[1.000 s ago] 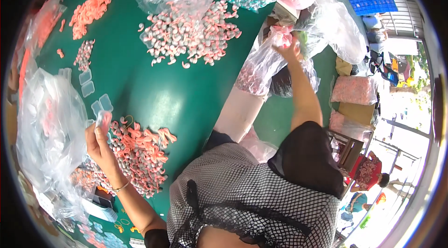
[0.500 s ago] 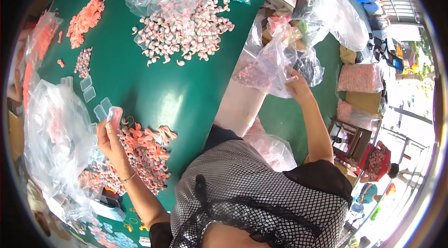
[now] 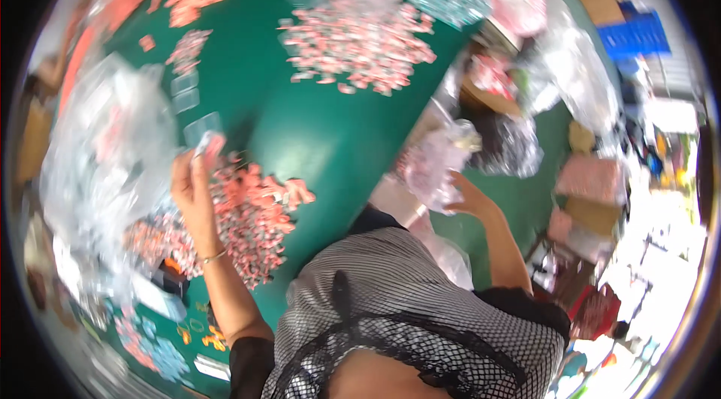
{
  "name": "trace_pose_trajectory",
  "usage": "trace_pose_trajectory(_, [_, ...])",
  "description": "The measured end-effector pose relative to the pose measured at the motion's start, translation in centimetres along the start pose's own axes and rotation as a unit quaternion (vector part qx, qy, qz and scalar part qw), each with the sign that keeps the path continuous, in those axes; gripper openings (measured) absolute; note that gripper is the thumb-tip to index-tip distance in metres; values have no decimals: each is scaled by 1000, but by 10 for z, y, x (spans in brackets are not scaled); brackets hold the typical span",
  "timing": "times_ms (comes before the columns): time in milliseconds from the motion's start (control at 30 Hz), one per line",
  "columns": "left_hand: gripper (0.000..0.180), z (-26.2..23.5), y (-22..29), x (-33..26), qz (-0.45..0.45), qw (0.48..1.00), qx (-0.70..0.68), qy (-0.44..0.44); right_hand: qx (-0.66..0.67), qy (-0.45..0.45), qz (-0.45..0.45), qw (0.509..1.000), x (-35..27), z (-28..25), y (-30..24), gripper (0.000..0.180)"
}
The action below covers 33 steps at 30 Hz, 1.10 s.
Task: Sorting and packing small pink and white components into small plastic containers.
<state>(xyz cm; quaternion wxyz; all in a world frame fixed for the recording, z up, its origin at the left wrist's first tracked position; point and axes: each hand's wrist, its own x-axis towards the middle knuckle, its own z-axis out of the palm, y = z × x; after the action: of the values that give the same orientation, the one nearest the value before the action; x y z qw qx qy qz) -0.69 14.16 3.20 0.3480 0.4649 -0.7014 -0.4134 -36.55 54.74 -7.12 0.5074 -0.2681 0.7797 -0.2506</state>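
Observation:
My left hand (image 3: 194,192) is closed in a pinch on a small clear plastic box (image 3: 212,145) with something pink in it. It is above the left side of the green table, beside a heap of coral and grey coiled pieces (image 3: 251,226). Clear box parts (image 3: 201,128) lie just beyond the fingers. At the table's right edge, my right hand (image 3: 475,197) is against a clear plastic bag (image 3: 433,170) with pinkish pieces inside. Its thumb and fingers look spread apart, though motion blurs them.
Pink and grey pieces (image 3: 360,46) are heaped at the far side of the green table (image 3: 300,125). Large clear bags (image 3: 105,158) stand at the left. Cartons and a dark bag (image 3: 507,145) are at the right. A person in red (image 3: 597,312) is farther off.
The view has turned, and the picture is now blurred. The bag by my right hand has sunk and bunched up, and the fingers have spread. My left hand still has the small box.

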Motion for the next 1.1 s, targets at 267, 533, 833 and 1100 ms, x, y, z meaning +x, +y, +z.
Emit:
trace_pose_trajectory(267, [18,-59,24,37,100,954,150,241,-117,-55,117,985,6,-57,6,104])
trace_pose_trajectory(533, [29,-140,1,113,112,867,371,313,-144,168,-26,975,71,16,79,66])
trace_pose_trajectory(833, [32,-145,-65,132,-21,804,557,207,193,79,51,977,10,15,-13,29])
trace_pose_trajectory(1100, [28,-128,-57,133,-94,743,630,207,-44,20,51,998,20,-17,43,56])
